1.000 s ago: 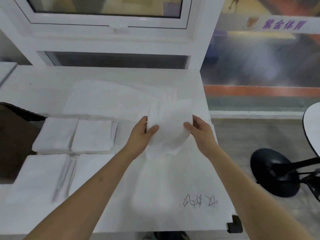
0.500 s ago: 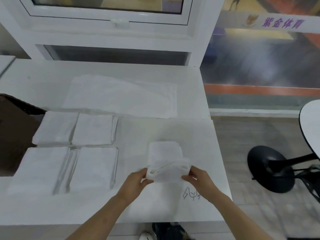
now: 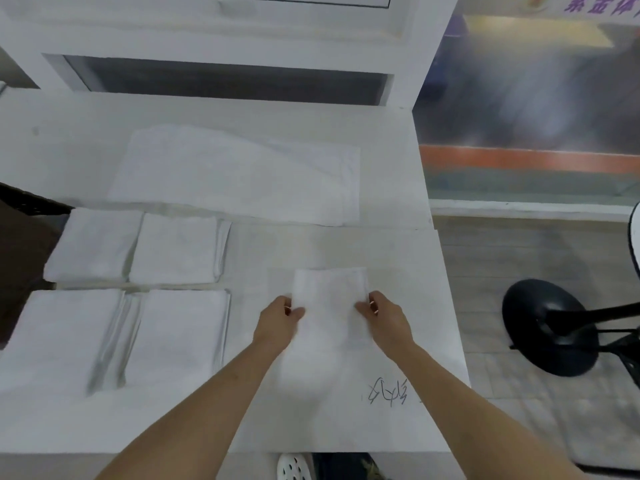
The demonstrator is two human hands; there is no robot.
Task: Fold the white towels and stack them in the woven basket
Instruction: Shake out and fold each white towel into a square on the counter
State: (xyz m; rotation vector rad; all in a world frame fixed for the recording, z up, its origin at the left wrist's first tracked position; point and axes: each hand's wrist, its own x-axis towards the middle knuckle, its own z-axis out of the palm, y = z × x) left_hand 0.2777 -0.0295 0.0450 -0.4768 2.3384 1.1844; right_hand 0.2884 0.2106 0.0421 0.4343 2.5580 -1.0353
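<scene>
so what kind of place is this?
Probably a sports venue's front desk or service counter: white counter under a service window, folded white towels in stacks, purple Chinese signage beyond the glass.

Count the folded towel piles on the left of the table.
4: far-left pile, far-right pile, near-left pile, near-right pile. How many towels each holds can't be told.

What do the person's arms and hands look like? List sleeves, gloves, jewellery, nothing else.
Both forearms are bare up to the frame edge: no sleeves show. The left hand and right hand wear no gloves. No watch, ring or bracelet is visible.
</scene>
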